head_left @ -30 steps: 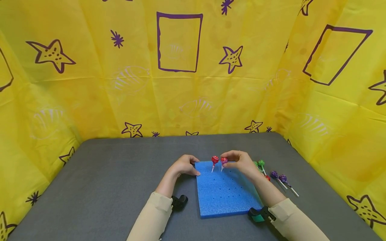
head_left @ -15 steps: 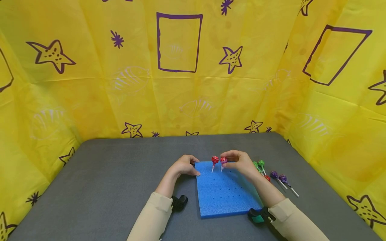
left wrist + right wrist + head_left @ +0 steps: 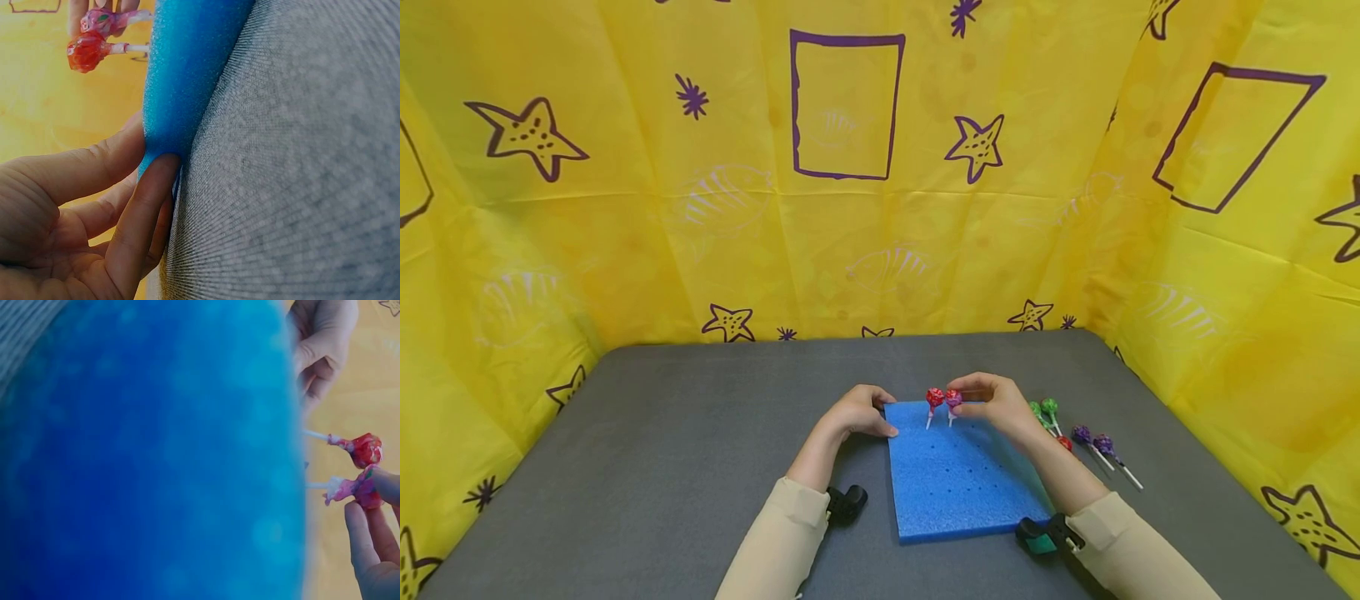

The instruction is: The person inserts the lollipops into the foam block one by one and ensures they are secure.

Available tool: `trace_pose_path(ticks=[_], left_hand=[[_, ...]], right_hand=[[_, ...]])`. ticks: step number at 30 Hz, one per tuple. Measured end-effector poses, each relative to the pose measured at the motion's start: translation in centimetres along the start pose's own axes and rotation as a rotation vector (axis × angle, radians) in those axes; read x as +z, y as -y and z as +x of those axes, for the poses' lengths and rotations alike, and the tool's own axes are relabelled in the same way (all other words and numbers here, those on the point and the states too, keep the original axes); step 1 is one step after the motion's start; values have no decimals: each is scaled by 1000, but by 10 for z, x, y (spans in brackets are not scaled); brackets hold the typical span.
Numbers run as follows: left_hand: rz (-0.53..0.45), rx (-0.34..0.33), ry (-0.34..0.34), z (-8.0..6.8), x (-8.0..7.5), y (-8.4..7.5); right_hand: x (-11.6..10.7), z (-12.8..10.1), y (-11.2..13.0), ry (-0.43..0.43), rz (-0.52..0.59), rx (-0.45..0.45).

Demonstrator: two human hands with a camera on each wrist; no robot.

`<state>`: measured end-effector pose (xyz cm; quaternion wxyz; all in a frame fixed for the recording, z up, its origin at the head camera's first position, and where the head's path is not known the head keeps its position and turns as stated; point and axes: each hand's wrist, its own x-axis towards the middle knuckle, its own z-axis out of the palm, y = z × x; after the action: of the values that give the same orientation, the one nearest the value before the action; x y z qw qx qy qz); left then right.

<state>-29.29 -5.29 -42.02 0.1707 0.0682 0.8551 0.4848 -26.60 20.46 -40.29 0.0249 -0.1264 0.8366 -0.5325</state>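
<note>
- Currently the right hand [image 3: 996,408] pinches the wrapped head of a pink lollipop [image 3: 954,400] between thumb and fingertips [image 3: 362,534], with its white stick standing in the far row of the blue foam board [image 3: 962,479].
- Just beside it, to the left, a red lollipop [image 3: 934,397] stands upright in a hole of its own, apart from both hands.
- Meanwhile the left hand [image 3: 857,412] steadies the board's far left corner, its thumb and fingers [image 3: 140,212] curled around the foam edge.
- Judging by this, the step in hand is seating the pink lollipop; whether the stick has reached full depth cannot be told.
- Loose green lollipops [image 3: 1045,408] and purple lollipops [image 3: 1093,440] lie on the grey table [image 3: 662,433] to the right of the board.
- Next, the pinch would need to let go cleanly without tilting the stick, and the left hand's hold should keep the board from shifting.
</note>
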Motion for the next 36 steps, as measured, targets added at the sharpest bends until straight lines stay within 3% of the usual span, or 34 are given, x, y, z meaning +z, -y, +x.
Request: trace_pose_path(ticks=[24,36], left_hand=[[-11,-14,3,-1,-1,-1],[1,-18,-1,0,0,-1]], right_hand=[[-9,-2,7,-2,-23,-6],[-27,7,14,-74,-62,32]])
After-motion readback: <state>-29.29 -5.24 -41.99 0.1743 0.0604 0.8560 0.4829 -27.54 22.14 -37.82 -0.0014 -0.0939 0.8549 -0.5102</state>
